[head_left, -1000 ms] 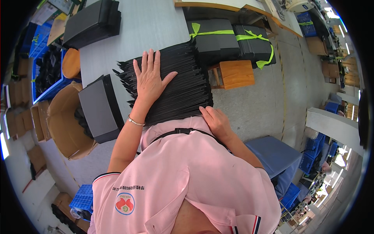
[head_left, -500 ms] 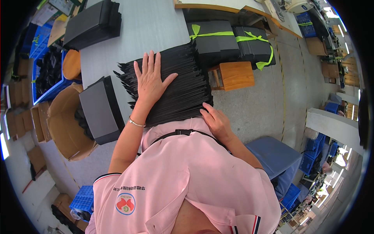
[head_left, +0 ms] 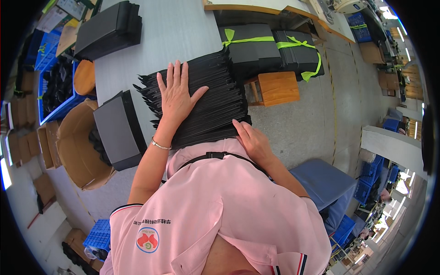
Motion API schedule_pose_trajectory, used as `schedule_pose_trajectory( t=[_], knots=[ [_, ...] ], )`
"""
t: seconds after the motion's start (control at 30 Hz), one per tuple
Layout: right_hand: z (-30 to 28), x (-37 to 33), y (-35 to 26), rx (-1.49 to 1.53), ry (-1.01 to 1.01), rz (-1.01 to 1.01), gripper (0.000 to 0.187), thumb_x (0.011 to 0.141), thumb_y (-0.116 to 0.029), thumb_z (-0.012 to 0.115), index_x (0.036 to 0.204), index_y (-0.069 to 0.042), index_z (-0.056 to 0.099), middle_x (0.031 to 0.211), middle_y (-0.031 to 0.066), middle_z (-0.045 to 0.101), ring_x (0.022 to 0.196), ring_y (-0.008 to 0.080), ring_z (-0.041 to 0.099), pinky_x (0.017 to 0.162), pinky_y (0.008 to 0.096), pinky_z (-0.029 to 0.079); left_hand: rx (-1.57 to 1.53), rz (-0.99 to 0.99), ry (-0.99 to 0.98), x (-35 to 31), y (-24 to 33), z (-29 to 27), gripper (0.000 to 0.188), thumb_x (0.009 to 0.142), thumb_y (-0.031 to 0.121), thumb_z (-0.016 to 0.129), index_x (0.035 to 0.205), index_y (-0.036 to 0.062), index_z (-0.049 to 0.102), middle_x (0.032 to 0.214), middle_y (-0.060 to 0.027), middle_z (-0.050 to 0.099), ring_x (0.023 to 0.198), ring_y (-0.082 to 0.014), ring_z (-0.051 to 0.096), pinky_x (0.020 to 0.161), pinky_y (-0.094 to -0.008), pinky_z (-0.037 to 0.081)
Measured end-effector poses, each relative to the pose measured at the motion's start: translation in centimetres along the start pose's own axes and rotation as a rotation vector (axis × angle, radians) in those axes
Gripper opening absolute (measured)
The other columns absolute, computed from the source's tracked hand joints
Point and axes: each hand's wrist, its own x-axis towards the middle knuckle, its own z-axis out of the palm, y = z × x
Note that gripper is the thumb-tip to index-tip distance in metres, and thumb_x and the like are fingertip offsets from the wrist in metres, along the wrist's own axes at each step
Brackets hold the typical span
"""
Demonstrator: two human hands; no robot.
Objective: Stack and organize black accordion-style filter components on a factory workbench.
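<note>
Taking the fanned stack of black sheets [head_left: 201,98] as the landmark: it lies on the grey bench [head_left: 178,32], right against the person's chest, its near edge at the bench's near edge.

Far left of the stack stands one blue crate [head_left: 52,91] filled with dark pieces, and below it one open cardboard box [head_left: 75,151]. Just left of the stack sits one black block of folded sheets [head_left: 117,128], near but not touching its ragged left edge. Up and left of the stack lies one more black pile [head_left: 107,27] on the bench.

One left hand [head_left: 176,94] lies flat on top of the stack, fingers [head_left: 176,73] spread apart and pressing down, clamped on nothing. One right hand [head_left: 254,142] rests at the stack's lower right corner, fingers held together along its edge (whether they curl under it cannot be told).

Right of the stack's upper end sit two black bundles [head_left: 275,50], each tied with green ribbon. Directly right stands one wooden stool [head_left: 275,87], close to the stack's right edge. Beyond it, the concrete floor [head_left: 316,123] is open room.
</note>
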Motion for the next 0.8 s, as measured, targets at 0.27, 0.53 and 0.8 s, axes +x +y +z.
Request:
schedule_pose_trajectory(
  t=[0.27,0.53,0.8],
  knots=[
    [0.63,-0.09,0.01,-0.083,-0.056,0.013,0.056,0.089,-0.004,0.064,0.144,0.001,0.060,0.121,0.0103,0.062,0.072,0.0219,0.061,0.069,0.0336,0.055,-0.003,-0.001,0.002,-0.03,0.12,-0.20,0.097,0.096,0.071,0.057,0.164,0.0049,0.034,0.170,-0.0172,0.033,0.160,-0.0326,0.023,0.129,-0.0570,0.007],
    [0.67,-0.22,0.08,-0.091,-0.054,0.005,0.052,0.089,-0.003,0.062,0.140,0.001,0.063,0.120,0.0094,0.062,0.071,0.0219,0.061,0.068,0.0324,0.054,-0.013,-0.001,0.004,-0.01,0.10,-0.05,0.097,0.096,0.071,0.057,0.164,0.0047,0.034,0.170,-0.0170,0.033,0.161,-0.0323,0.022,0.130,-0.0565,0.007],
    [0.44,-0.19,-0.22,-0.042,0.051,0.021,0.046,0.088,-0.002,0.065,0.134,-0.003,0.068,0.140,0.0177,0.058,0.085,0.0277,0.069,0.077,0.0341,0.059,-0.012,-0.005,-0.009,0.00,0.13,-0.29,0.097,0.097,0.070,0.057,0.164,0.0043,0.033,0.170,-0.0171,0.032,0.161,-0.0327,0.022,0.129,-0.0567,0.007]
  ],
)
